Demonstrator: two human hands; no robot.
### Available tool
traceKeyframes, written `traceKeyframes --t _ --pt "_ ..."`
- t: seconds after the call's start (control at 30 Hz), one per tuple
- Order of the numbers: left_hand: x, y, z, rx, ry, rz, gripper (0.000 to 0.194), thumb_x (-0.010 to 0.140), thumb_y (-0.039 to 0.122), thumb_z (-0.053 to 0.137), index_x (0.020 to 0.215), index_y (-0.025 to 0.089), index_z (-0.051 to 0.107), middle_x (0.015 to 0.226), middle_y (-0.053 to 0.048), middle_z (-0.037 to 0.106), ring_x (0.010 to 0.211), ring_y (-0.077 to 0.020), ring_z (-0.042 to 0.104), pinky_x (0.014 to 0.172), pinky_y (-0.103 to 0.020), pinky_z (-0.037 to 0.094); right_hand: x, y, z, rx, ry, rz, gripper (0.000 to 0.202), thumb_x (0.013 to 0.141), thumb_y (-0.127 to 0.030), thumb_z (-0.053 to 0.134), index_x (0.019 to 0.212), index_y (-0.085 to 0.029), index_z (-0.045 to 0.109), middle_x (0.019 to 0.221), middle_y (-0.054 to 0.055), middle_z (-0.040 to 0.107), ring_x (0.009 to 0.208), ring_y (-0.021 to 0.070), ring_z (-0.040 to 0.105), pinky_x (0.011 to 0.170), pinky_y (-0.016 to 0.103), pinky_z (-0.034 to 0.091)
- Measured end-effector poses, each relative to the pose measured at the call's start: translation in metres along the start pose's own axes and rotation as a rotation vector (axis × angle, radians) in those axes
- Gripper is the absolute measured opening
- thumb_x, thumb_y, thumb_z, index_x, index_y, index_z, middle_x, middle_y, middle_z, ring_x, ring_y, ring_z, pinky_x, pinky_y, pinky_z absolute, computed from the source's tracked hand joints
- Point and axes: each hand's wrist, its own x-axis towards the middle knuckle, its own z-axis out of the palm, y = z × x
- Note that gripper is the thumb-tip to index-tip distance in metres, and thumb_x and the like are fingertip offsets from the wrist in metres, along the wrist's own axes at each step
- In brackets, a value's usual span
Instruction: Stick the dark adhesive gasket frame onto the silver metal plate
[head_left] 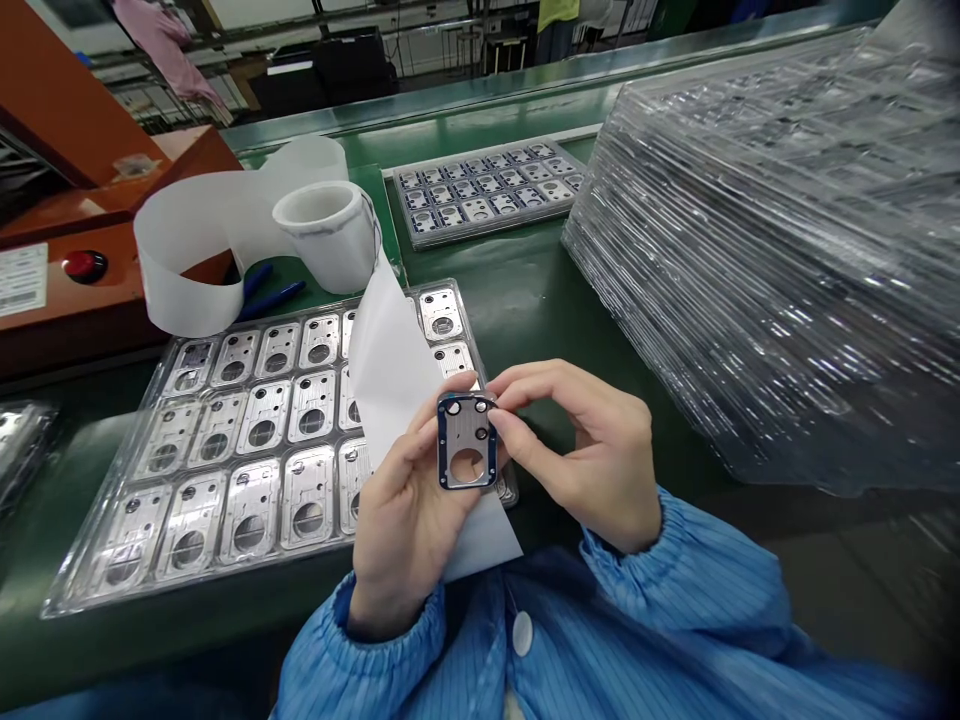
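Note:
Upright between my hands is a small metal plate (469, 422) with a dark blue border, small holes near its top and a large round hole below. My left hand (409, 500) holds it by the left side, fingers closed on it. At its upper right edge, the thumb and forefinger of my right hand (581, 445) pinch it. Behind my left hand a white paper strip (394, 365) hangs down from a white roll (330, 235) and passes over a clear tray (112, 520) of silver metal plates.
A tall stack of clear plastic trays (780, 270) stands at the right. Farther back lies another filled tray (487, 190). An orange machine (82, 240) with a red button is at the left, near blue-handled pliers (271, 300).

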Motion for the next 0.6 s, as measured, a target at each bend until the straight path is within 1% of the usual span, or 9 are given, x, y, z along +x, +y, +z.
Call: traceKeyframes --t 0.23,0.37,0.53,0.6 --pt "-0.0014 -0.0003 -0.0009 0.010 0.031 0.009 0.034 0.090 0.016 0.038 0.101 0.017 0.070 0.095 -0.003 0.072 0.091 -0.0096 0.066 0.085 -0.019 0.051 -0.0001 0.0007 0.0014 -0.007 0.007 0.010 0.011 0.072 0.001 0.061 0.074 -0.009 0.063 0.081 0.007 0.067 0.075 0.0142 0.062 0.070 0.025 0.051" --pt "-0.0030 -0.0002 -0.0013 0.020 0.029 -0.010 0.034 0.091 0.017 0.038 0.103 0.018 0.069 0.095 -0.003 0.071 0.093 -0.0107 0.065 0.085 -0.021 0.052 -0.0015 0.0015 0.0016 -0.026 -0.001 0.021 0.012 0.073 0.000 0.061 0.074 -0.013 0.062 0.079 0.005 0.066 0.073 0.0141 0.062 0.069 0.025 0.051" --pt "-0.0021 0.0000 -0.0014 0.021 0.028 -0.001 0.035 0.091 0.016 0.037 0.103 0.018 0.069 0.095 -0.003 0.071 0.094 -0.0129 0.065 0.086 -0.026 0.053 -0.0036 0.0013 0.0004 -0.029 -0.005 0.042 0.013 0.075 -0.004 0.061 0.075 -0.017 0.061 0.079 0.002 0.066 0.073 0.0146 0.062 0.068 0.026 0.051" --pt "-0.0017 0.0002 -0.0012 0.011 0.022 -0.002 0.035 0.091 0.015 0.036 0.102 0.017 0.070 0.095 -0.003 0.071 0.092 -0.0124 0.065 0.086 -0.025 0.053 -0.0036 0.0012 0.0002 -0.026 -0.002 0.050 0.013 0.075 -0.004 0.060 0.075 -0.017 0.061 0.078 0.002 0.067 0.072 0.0148 0.062 0.067 0.027 0.052"
